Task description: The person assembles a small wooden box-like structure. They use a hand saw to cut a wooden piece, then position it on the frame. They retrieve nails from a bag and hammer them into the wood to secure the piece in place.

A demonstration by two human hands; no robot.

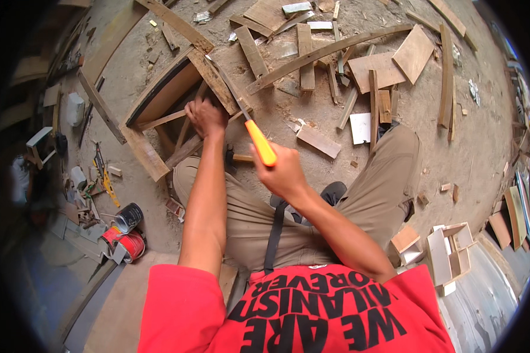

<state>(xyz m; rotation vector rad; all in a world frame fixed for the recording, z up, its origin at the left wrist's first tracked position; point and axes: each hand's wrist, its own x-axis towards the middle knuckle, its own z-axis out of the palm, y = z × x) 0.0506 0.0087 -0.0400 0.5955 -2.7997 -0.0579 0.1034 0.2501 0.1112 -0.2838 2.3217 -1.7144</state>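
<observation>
My right hand (285, 170) is shut on the orange handle of a chisel (250, 126), whose long metal blade runs up and left to a board of a wooden frame (212, 76). My left hand (206, 116) rests closed on a thin slat of that frame, just left of the blade. The frame lies on the dusty floor in front of my knees. A hammer (237, 157) lies under my right hand, partly hidden by it.
Wood offcuts, slats and a long curved strip (324, 56) lie scattered on the floor ahead. Paint tins (126, 232) and small tools sit at the left. Small wooden boxes (447, 250) stand at the right. A black sandal (334, 191) shows beside my leg.
</observation>
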